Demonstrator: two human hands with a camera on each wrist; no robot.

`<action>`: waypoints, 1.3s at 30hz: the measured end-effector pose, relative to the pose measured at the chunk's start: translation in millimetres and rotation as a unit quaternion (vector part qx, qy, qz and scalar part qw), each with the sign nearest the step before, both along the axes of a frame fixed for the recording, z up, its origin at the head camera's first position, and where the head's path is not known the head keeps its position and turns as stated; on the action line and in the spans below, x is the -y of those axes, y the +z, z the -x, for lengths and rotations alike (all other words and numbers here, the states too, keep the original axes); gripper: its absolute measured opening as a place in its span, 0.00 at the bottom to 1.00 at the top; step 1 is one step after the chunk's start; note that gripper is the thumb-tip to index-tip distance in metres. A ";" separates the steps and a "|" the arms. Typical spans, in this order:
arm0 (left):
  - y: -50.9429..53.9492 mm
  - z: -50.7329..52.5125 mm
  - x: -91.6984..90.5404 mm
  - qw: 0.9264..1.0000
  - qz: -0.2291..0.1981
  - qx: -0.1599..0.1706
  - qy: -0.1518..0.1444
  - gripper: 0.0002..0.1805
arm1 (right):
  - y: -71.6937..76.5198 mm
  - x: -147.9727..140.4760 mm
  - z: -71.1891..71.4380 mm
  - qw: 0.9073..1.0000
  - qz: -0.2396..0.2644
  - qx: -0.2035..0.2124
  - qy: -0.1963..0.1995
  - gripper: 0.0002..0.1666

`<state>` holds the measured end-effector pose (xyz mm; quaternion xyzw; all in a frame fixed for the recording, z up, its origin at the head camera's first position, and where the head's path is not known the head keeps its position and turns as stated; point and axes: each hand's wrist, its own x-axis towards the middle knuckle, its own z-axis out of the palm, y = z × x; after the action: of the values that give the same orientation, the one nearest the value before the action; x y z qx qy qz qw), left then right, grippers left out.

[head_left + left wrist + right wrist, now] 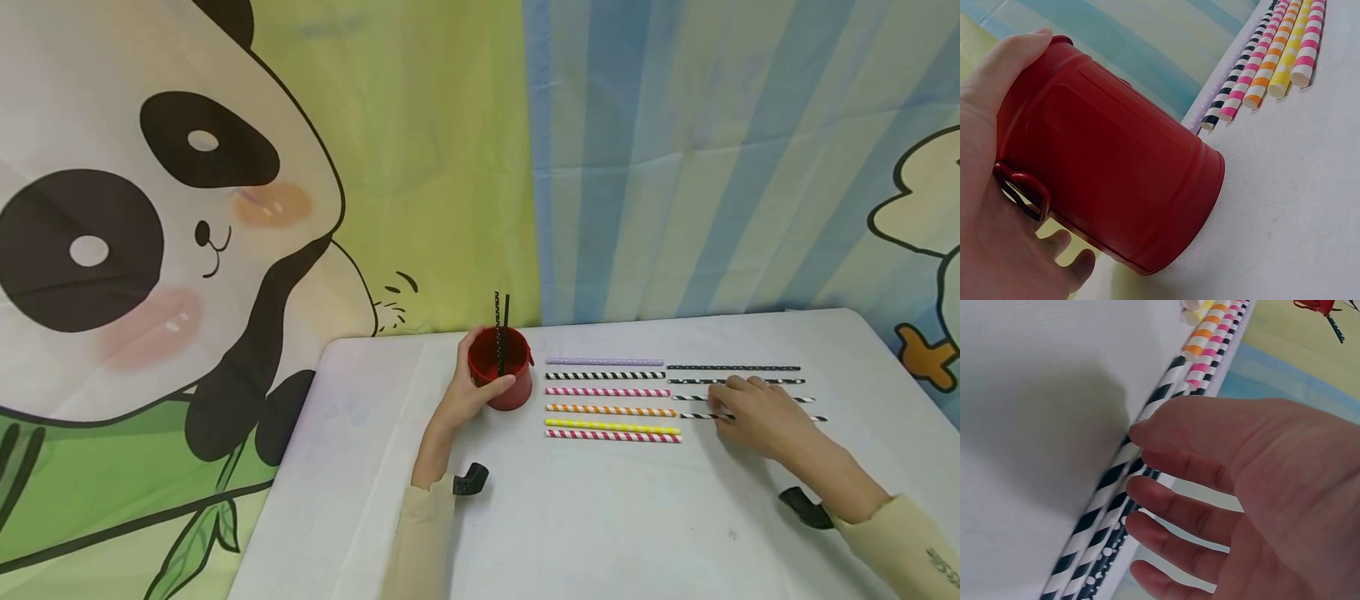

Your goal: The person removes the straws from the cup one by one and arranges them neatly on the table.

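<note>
My left hand (467, 395) grips a small red metal bucket (513, 400), its thumb over the rim on one side and fingers round the other. Two dark straws (498, 321), one dotted, stand in the bucket. At the right, my right hand (757, 414) pinches the nearest black-and-white striped paper straw (1089, 519) between thumb and index finger, the straw still lying on the table. Just behind it lie another black-striped straw (686, 398) and two black dotted straws (735, 367). The other fingers of this hand are loosely bent above them.
Between the hands lies a column of paper straws: lilac (603, 362), black-striped (603, 376), pink-striped (606, 392), orange-striped (609, 410), yellow (611, 426) and red-striped (611, 436). A white table (600, 517) bears everything; a printed curtain (450, 167) hangs behind its back edge.
</note>
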<state>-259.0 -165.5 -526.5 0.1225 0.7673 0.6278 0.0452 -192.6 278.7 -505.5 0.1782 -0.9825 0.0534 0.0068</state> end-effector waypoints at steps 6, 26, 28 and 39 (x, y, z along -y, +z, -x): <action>-0.2 0.7 -0.1 1.000 0.000 0.002 -0.001 0.53 | 8.2 4.1 0.8 1.000 0.000 0.004 -0.003 0.14; -1.4 0.5 0.4 1.000 -0.012 0.004 -0.007 0.52 | 27.3 33.9 9.6 0.999 0.033 -0.020 0.018 0.20; -1.9 0.6 0.3 1.000 -0.012 0.003 -0.008 0.53 | 29.5 37.5 10.5 0.999 0.037 -0.016 0.021 0.20; -0.5 0.7 0.3 1.000 -0.010 0.004 -0.007 0.52 | 39.7 61.6 17.6 0.999 0.039 -0.002 0.029 0.21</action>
<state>-259.6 -165.8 -527.0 0.1252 0.7599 0.6358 0.0514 -210.2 217.1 -465.8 0.2064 -0.9741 0.0916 0.0146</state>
